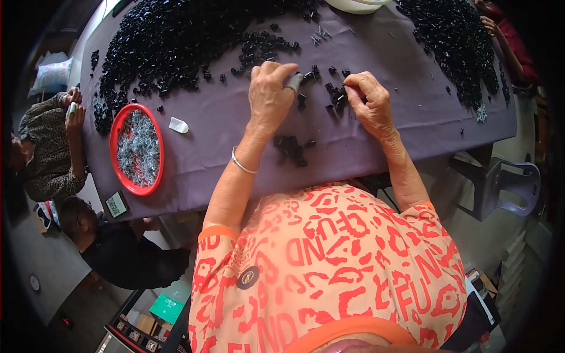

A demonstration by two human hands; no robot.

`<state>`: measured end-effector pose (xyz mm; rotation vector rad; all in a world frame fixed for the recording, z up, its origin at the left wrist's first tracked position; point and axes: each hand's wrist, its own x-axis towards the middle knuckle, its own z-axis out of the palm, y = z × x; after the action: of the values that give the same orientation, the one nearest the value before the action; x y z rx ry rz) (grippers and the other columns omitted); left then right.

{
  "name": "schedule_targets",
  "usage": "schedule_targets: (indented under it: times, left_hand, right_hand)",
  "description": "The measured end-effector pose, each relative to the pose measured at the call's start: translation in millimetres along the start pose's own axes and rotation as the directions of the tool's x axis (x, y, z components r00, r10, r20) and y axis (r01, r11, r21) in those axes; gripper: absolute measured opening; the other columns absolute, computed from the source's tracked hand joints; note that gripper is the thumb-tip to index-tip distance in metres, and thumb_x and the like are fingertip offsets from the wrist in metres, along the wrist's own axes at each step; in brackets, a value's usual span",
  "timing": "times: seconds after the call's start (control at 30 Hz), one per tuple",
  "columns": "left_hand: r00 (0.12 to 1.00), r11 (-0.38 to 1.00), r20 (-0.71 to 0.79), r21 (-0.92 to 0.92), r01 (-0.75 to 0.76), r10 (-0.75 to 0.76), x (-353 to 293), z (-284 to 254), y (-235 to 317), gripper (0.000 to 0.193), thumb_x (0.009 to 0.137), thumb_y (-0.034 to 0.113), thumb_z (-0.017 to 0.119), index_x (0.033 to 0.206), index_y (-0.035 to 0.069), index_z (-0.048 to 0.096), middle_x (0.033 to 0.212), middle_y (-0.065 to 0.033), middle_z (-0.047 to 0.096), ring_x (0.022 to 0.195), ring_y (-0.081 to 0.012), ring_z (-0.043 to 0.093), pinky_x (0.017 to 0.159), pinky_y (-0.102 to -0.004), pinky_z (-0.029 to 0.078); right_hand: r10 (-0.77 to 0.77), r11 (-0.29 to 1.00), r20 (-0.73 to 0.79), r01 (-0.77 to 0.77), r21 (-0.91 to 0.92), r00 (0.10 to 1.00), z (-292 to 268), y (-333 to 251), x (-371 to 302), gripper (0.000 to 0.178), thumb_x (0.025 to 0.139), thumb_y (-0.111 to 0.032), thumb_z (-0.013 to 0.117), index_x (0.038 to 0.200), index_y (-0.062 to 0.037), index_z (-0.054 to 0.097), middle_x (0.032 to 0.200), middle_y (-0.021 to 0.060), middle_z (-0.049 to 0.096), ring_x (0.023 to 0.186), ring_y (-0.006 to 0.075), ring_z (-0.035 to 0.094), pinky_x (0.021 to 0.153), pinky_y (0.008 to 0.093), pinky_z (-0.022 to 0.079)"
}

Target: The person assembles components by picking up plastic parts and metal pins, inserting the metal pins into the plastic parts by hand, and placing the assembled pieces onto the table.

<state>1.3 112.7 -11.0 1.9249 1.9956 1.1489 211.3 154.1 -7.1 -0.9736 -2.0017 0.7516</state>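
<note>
My left hand (271, 97) is over the purple cloth with its fingers curled and a grey cover on one digit. Whatever its fingertips hold is hidden. Facing it, my right hand (373, 109) pinches a small black plastic piece at thumb and forefinger. Several loose black pieces (336, 97) lie between my hands, close to the right fingertips. Nearer to me is another small cluster of black pieces (292, 150). Beyond my left hand, a big heap of the same black pieces (170, 44) spreads over the table.
A red oval basket (161, 170) of clear small parts stands at left, beside a white tag-like piece (178, 125). A second black heap (456, 50) lies far right. A pale tub (356, 7) stands at the back. People sit left and far right; a grey chair (509, 185) is at right.
</note>
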Motion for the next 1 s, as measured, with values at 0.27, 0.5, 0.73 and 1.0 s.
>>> schedule_targets:
  times: [0.27, 0.5, 0.73, 1.0]
  left_hand:
    - [0.998, 0.999, 0.05, -0.01, -0.031, 0.031, -5, 3, -7, 0.015, 0.074, 0.006, 0.069, 0.088, 0.006, 0.064, 0.083, -0.0063, 0.06, 0.077, -0.0232, 0.055, 0.072, -0.0325, 0.046]
    - [0.987, 0.961, -0.061, -0.245, 0.129, -0.148, -19, -19, -1, 0.015, 0.073, -0.001, 0.068, 0.087, 0.005, 0.064, 0.084, -0.0079, 0.063, 0.066, -0.0217, 0.059, 0.058, -0.0322, 0.048]
    - [0.985, 0.974, -0.083, -0.181, 0.136, -0.153, -39, -34, -15, 0.017, 0.072, -0.003, 0.067, 0.088, 0.004, 0.064, 0.085, -0.0095, 0.063, 0.071, -0.0238, 0.06, 0.063, -0.0314, 0.049]
    - [0.987, 0.995, -0.123, 0.001, 0.105, -0.104, -37, -44, -29, 0.021, 0.073, -0.005, 0.063, 0.091, 0.005, 0.065, 0.09, -0.0074, 0.063, 0.085, -0.0237, 0.059, 0.076, -0.0319, 0.048]
  right_hand:
    - [-0.149, 0.971, -0.021, 0.143, -0.191, 0.989, -1, 11, 4, 0.016, 0.076, 0.005, 0.063, 0.09, -0.0022, 0.06, 0.083, 0.0081, 0.058, 0.072, 0.0218, 0.058, 0.066, 0.0304, 0.048]
    - [-0.183, 0.957, 0.133, 0.207, -0.201, 0.974, -6, 11, 14, 0.01, 0.077, -0.005, 0.065, 0.086, -0.0037, 0.061, 0.084, 0.0089, 0.058, 0.077, 0.0257, 0.058, 0.069, 0.0334, 0.047]
    - [-0.146, 0.976, 0.194, 0.173, -0.132, 0.97, 6, 7, 43, 0.01, 0.078, -0.005, 0.065, 0.087, -0.0044, 0.061, 0.084, 0.0079, 0.058, 0.076, 0.0241, 0.057, 0.065, 0.0338, 0.046]
    - [-0.11, 0.875, 0.331, 0.25, -0.416, 0.937, 51, -9, 55, 0.014, 0.077, -0.017, 0.065, 0.089, -0.0118, 0.061, 0.089, 0.0062, 0.056, 0.085, 0.0252, 0.058, 0.072, 0.0368, 0.046]
